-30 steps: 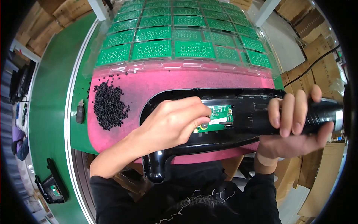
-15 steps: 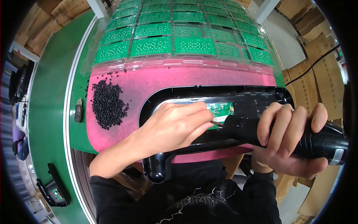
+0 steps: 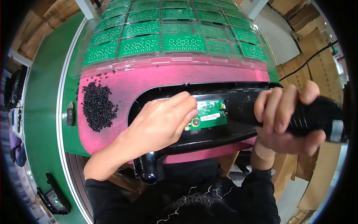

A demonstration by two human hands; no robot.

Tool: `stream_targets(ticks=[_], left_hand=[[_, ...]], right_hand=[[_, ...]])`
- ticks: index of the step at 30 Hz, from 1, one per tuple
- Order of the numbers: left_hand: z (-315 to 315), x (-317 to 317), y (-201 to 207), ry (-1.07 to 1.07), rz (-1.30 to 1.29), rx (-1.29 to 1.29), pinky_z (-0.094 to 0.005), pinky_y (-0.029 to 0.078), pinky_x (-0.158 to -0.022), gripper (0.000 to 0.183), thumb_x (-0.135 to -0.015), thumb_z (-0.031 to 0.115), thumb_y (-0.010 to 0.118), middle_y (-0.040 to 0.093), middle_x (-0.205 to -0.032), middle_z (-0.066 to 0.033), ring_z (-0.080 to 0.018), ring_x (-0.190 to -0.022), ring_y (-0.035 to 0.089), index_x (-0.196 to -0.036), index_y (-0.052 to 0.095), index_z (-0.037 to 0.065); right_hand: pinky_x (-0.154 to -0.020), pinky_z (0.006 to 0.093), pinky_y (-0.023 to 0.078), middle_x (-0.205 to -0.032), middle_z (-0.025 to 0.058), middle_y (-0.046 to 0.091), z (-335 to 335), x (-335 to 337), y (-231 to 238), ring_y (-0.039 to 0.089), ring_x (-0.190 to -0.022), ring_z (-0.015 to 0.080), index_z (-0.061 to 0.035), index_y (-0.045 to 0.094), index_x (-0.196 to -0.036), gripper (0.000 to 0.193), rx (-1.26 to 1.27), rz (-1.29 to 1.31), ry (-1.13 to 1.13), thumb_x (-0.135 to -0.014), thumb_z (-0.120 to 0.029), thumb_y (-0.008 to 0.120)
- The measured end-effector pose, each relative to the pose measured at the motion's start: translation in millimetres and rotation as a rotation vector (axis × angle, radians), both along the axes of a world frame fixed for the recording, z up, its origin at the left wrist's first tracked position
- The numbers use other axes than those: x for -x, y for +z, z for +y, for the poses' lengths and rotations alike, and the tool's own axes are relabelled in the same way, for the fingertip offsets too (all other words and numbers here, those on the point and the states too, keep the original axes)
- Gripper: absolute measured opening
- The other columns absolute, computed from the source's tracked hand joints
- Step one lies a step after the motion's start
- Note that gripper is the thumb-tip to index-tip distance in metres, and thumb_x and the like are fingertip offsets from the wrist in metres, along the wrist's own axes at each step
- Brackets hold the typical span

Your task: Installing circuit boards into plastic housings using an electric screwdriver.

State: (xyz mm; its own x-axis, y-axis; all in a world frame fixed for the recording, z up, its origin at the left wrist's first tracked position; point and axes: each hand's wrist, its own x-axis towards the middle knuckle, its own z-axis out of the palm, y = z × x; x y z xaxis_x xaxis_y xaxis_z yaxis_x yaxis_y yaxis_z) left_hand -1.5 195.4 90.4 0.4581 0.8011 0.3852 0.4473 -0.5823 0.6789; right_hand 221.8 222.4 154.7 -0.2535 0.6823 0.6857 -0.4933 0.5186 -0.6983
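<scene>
A black plastic housing (image 3: 209,140) lies on a pink mat, with a green circuit board (image 3: 212,115) set inside it. My right hand (image 3: 281,112) is wrapped round a thick black powered screwdriver (image 3: 330,115), somewhat blurred. The screwdriver's nose points left, its tip by the board's right end. My left hand (image 3: 160,121) is over the housing at the board's left end, thumb and fingers pinched together. What those fingers hold, if anything, cannot be made out. Part of the board's left side is hidden behind them.
A heap of small black screws (image 3: 97,106) lies on the pink mat (image 3: 123,80) at left. Clear trays of green circuit boards (image 3: 184,43) stand behind. A small dark object (image 3: 71,114) lies left of the mat. Cardboard boxes (image 3: 317,74) stand at right.
The screwdriver has moved back to the right, away from my left fingertips. My left hand has shifted left, uncovering more of the board. The whole view has shifted slightly.
</scene>
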Motion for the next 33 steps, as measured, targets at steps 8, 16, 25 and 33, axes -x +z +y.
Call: stream_targets(ticks=[8,16,25,33], left_hand=[[-1,3,-8,0.008,-0.007,0.078,-0.0402,0.049,-0.06,0.012,-0.088,0.007,0.067,0.06,-0.079,-0.0139,-0.033,-0.07,0.063,-0.088,0.059,-0.002],[-2,4,-14,-0.077,-0.048,0.04,-0.034,0.052,-0.055,0.012,-0.086,0.005,0.07,0.067,-0.079,-0.0125,-0.0261,-0.063,0.066,-0.093,0.063,-0.001],[-4,7,-15,-0.066,-0.011,0.062,-0.0297,0.054,-0.052,0.011,-0.086,0.006,0.07,0.069,-0.075,-0.0105,-0.0195,-0.056,0.067,-0.093,0.067,0.0],[-4,9,-14,-0.07,0.08,0.049,-0.03,0.053,-0.051,0.008,-0.086,0.005,0.07,0.069,-0.074,-0.0111,-0.0188,-0.057,0.067,-0.092,0.067,0.0]], right_hand=[[-0.048,0.028,0.038,-0.06,0.0,0.046,13,-9,-27,0.042,-0.045,0.0109,-0.0071,0.042,-0.11,0.056,0.14,-0.134,-0.111,-0.092,-0.058,0.055],[-0.048,0.028,0.039,-0.06,0.0001,0.046,13,-7,-33,0.043,-0.045,0.0109,-0.0071,0.042,-0.111,0.055,0.138,-0.147,-0.114,-0.092,-0.057,0.055],[-0.047,0.0266,0.04,-0.059,-0.0007,0.045,11,3,-34,0.041,-0.044,0.0102,-0.0075,0.043,-0.109,0.051,0.14,-0.215,-0.162,-0.091,-0.053,0.059],[-0.047,0.026,0.04,-0.061,0.0015,0.047,8,8,-35,0.043,-0.047,0.0098,-0.0036,0.044,-0.114,0.048,0.151,-0.191,-0.145,-0.09,-0.04,0.064]])
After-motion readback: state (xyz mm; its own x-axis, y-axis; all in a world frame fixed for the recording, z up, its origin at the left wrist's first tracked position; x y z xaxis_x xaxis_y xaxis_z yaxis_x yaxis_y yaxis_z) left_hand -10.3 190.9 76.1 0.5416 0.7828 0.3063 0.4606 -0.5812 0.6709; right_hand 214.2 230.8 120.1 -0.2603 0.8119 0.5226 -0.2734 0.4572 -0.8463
